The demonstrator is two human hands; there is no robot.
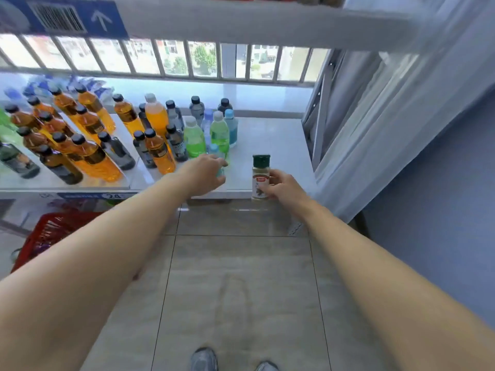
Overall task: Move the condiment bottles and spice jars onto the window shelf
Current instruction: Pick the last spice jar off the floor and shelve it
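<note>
Right hand (281, 187) grips one spice jar (260, 178); left hand (205, 174) grips one teal bottle (219, 163).

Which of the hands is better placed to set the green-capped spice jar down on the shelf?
Right. The right hand already grips the spice jar upright at the shelf edge; the left hand is wrapped around a small bottle.

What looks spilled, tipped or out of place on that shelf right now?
Nothing stands out. The bottles on the shelf stand upright, with no spill visible. The spice jar is upright in the right hand at the shelf's front edge; the left hand grips a small teal bottle.
</note>
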